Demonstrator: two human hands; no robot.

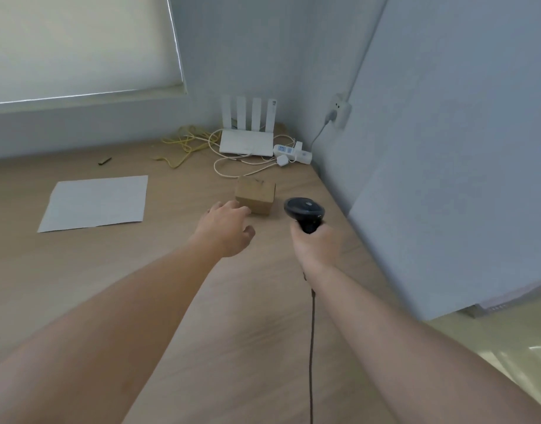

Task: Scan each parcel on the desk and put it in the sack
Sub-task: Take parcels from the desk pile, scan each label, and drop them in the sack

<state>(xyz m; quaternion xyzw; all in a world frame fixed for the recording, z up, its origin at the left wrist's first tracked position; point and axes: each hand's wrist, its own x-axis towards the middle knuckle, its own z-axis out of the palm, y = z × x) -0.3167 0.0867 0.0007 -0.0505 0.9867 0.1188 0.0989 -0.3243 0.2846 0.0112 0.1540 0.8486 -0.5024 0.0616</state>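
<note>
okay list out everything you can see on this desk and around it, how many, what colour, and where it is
cardboard parcel: one, brown, on the desk just beyond the left fingertips
sheet of paper: one, white, flat on the desk's left part
router: one, white, four upright antennas, far corner
power strip: one, white, right of the router
yellow cable: one tangle, left of the router
white cable: looped before the router
small dark object: one, far left; unidentifiable
wall socket: one, white, right wall
barcode scanner: one, black, corded
left hand: reaching toward the parcel
right hand: grips the scanner
</note>
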